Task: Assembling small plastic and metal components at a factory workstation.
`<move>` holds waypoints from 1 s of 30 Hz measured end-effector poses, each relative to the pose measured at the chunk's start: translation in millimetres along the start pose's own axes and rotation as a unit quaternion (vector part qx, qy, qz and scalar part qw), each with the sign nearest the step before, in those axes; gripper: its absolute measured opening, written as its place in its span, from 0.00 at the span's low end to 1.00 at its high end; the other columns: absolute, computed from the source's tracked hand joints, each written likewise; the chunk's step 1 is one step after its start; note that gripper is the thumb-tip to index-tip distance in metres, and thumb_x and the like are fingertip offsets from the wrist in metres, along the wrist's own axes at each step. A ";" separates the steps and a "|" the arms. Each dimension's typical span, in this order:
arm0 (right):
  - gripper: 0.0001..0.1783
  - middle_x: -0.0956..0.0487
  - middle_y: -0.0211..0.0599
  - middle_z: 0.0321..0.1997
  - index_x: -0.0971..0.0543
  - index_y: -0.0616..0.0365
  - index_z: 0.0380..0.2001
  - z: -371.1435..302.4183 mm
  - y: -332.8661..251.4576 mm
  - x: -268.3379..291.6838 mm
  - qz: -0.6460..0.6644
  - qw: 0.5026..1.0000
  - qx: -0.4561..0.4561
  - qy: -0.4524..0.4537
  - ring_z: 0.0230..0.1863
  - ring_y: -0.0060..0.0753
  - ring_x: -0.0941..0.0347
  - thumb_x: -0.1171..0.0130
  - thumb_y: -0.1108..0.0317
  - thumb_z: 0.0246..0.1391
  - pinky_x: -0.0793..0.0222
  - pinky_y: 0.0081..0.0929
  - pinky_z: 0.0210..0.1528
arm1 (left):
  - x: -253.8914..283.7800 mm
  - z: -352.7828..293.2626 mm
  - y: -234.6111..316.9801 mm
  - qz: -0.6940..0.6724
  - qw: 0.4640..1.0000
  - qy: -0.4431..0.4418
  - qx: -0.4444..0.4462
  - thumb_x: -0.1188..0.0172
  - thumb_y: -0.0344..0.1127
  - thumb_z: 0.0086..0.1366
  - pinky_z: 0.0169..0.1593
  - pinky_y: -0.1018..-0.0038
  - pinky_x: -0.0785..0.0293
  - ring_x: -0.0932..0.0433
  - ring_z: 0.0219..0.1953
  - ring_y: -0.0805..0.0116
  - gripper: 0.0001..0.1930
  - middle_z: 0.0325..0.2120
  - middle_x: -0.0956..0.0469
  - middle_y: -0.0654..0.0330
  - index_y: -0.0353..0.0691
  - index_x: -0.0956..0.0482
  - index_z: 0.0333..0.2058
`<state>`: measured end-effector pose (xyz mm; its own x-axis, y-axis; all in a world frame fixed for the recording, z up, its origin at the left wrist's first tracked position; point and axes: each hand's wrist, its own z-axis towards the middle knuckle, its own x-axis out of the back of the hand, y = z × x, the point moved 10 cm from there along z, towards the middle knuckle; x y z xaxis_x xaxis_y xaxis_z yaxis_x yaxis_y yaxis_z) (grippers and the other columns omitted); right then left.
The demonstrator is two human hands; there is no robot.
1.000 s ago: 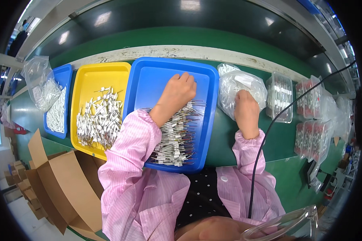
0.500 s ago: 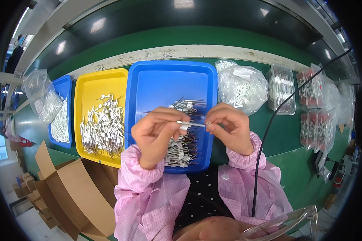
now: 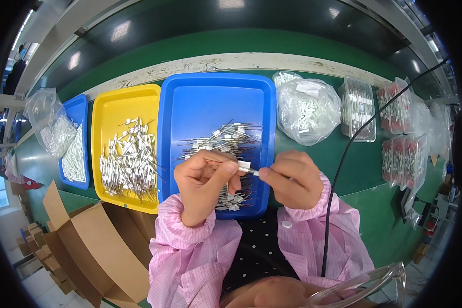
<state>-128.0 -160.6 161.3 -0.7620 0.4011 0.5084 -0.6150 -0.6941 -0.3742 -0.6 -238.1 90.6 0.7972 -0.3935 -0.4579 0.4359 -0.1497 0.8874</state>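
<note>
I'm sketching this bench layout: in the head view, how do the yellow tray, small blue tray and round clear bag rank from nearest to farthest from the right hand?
Nearest to the right hand first:
1. Round clear bag, just beyond the hand.
2. Yellow tray, to the left.
3. Small blue tray, farther left.

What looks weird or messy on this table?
The white strip behind the blue tray looks odd: it has dark marks, like worn paint. Also, a black cable crosses in front of the right sleeve, which might get in the way. I can't see anything spilled.
</note>
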 end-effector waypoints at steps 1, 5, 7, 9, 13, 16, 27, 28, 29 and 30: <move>0.16 0.26 0.37 0.29 0.19 0.68 0.31 -3.1 -2.3 0.4 -0.013 0.999 0.019 0.031 0.26 0.32 0.29 0.32 0.78 0.31 0.33 0.26 0.25 | -2.1 0.4 -4.6 -0.033 0.999 -0.013 0.020 0.45 0.15 0.60 0.28 0.76 0.23 0.23 0.24 0.69 0.03 0.32 0.22 0.45 0.25 0.26 0.33; 0.13 0.26 0.37 0.30 0.20 0.67 0.30 3.2 21.2 -3.1 0.091 0.990 -0.105 -0.006 0.23 0.32 0.31 0.33 0.79 0.36 0.35 0.25 0.23 | -13.6 -5.2 17.5 0.067 0.994 -0.020 -0.086 0.45 0.14 0.58 0.28 0.75 0.23 0.22 0.25 0.69 0.05 0.30 0.22 0.47 0.25 0.25 0.34; 0.11 0.26 0.38 0.30 0.20 0.67 0.30 1.3 31.0 -6.5 0.158 0.975 -0.156 -0.016 0.22 0.29 0.31 0.34 0.79 0.39 0.36 0.23 0.22 | -20.7 -6.6 24.2 0.144 0.980 -0.046 -0.126 0.44 0.13 0.56 0.28 0.74 0.23 0.21 0.26 0.65 0.07 0.30 0.21 0.46 0.26 0.25 0.35; 0.10 0.25 0.38 0.31 0.20 0.66 0.31 -7.8 43.6 -21.4 0.266 0.933 -0.233 -0.063 0.23 0.27 0.31 0.34 0.79 0.42 0.37 0.21 0.23 | -34.8 -10.3 34.2 0.259 0.937 -0.104 -0.213 0.43 0.13 0.54 0.29 0.74 0.23 0.20 0.26 0.61 0.08 0.31 0.21 0.45 0.25 0.24 0.34; 0.10 0.25 0.36 0.30 0.22 0.64 0.34 -37.6 53.6 -55.7 0.490 0.801 -0.328 -0.104 0.25 0.21 0.31 0.35 0.77 0.46 0.39 0.19 0.24 | -49.0 -23.5 36.6 0.370 0.859 -0.202 -0.292 0.42 0.13 0.50 0.30 0.72 0.23 0.20 0.27 0.55 0.08 0.32 0.21 0.45 0.27 0.22 0.30; 0.08 0.25 0.36 0.29 0.22 0.63 0.32 -38.3 57.5 -50.8 0.356 0.853 -0.346 -0.164 0.25 0.28 0.30 0.36 0.76 0.47 0.35 0.25 0.26 | -25.6 -27.2 42.2 0.398 0.845 -0.143 -0.326 0.44 0.13 0.53 0.29 0.70 0.23 0.20 0.26 0.62 0.09 0.28 0.20 0.49 0.28 0.21 0.33; 0.06 0.29 0.45 0.31 0.27 0.64 0.29 -77.4 158.7 -9.3 -0.336 0.866 -0.317 -0.190 0.38 0.50 0.30 0.48 0.82 0.44 0.32 0.39 0.39 | 22.2 28.3 11.2 0.784 0.590 0.042 -0.187 0.40 0.26 0.53 0.44 0.60 0.29 0.26 0.41 0.50 0.07 0.37 0.24 0.52 0.38 0.21 0.33; 0.06 0.29 0.45 0.31 0.28 0.64 0.29 -77.8 159.5 -10.7 -0.325 0.873 -0.311 -0.190 0.38 0.50 0.30 0.48 0.82 0.44 0.32 0.40 0.38 | 15.7 35.3 -11.3 0.762 0.635 -0.008 -0.131 0.41 0.25 0.51 0.42 0.63 0.28 0.26 0.39 0.53 0.09 0.38 0.24 0.53 0.37 0.21 0.34; 0.05 0.30 0.45 0.30 0.28 0.64 0.28 -79.7 161.1 -11.0 -0.314 0.879 -0.306 -0.189 0.38 0.50 0.31 0.47 0.82 0.44 0.33 0.40 0.38 | 7.5 38.2 -29.3 0.763 0.632 -0.055 -0.120 0.42 0.24 0.48 0.38 0.65 0.27 0.25 0.36 0.55 0.08 0.32 0.24 0.54 0.35 0.23 0.30; 0.05 0.30 0.45 0.30 0.29 0.64 0.27 -80.9 163.8 -8.7 -0.308 0.883 -0.302 -0.187 0.38 0.50 0.31 0.47 0.82 0.44 0.33 0.40 0.37 | 6.2 39.6 -41.5 0.780 0.613 -0.074 -0.103 0.43 0.24 0.47 0.37 0.65 0.28 0.25 0.35 0.56 0.07 0.30 0.25 0.54 0.35 0.24 0.29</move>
<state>-238.5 -229.4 32.8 -0.1957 0.2873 0.9376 -0.9709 0.0778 -0.2265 -30.3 -270.3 53.0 0.2712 0.0067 0.9625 -0.7523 0.6253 0.2076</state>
